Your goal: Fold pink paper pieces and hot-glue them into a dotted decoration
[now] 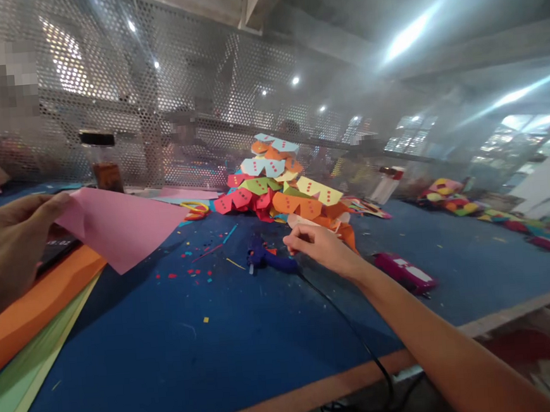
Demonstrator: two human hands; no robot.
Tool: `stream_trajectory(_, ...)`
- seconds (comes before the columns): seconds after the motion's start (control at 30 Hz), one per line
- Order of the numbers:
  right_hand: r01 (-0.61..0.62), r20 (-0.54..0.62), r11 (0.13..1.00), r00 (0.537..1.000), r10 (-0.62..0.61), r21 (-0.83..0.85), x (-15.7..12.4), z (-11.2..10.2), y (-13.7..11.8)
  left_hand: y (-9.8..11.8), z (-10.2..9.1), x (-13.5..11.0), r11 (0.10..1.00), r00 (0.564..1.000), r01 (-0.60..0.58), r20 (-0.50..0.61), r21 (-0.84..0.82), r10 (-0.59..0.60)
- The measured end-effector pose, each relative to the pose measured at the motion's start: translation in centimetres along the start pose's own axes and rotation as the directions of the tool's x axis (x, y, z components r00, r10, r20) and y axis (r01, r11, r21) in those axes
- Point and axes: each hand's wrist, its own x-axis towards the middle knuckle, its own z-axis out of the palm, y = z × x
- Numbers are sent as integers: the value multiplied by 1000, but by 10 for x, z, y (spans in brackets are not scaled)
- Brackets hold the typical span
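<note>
My left hand [15, 242] pinches a corner of a pink sheet of paper [124, 227], held up at the left above the table. Below it lie stacked sheets of orange paper [39, 304] and pale green and yellow paper [40, 370]. My right hand [318, 244] is closed, its fingertips pressed together; whether anything small is between them I cannot make out. Just behind it rises a pile of folded, cut paper pieces [261, 185] in several colours, with red marks on them. Left of my right hand, a blue glue gun [272, 260] lies on the table.
The glue gun's black cord [345, 321] runs over the table's front edge [290, 401]. A magenta case [404, 272] lies at the right. Yellow scissors handles [195, 208], a dark-lidded jar [103, 162] and paper scraps [189, 273] are on the blue tabletop. A perforated metal screen [153, 107] stands behind.
</note>
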Motion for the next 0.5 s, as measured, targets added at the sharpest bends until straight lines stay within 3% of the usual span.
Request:
stream_trajectory(0.13,79,-35,976,996,-88,-204,-5,14,-29,31,4,-21,995,994,85,-63,-41,-88)
stream_trajectory(0.27,281,75,931,960,-271,-235,-12,41,-52,55,9,-35,992,989,128,-72,-14,-129)
stream_trajectory(0.4,538,271,820,833,-482,-197,-23,72,-67,55,10,-33,992,989,129,-74,-12,-130)
stream_trajectory(0.5,656,413,706,739,-532,-265,-27,86,-73,49,7,-29,995,994,86,-66,-59,-90)
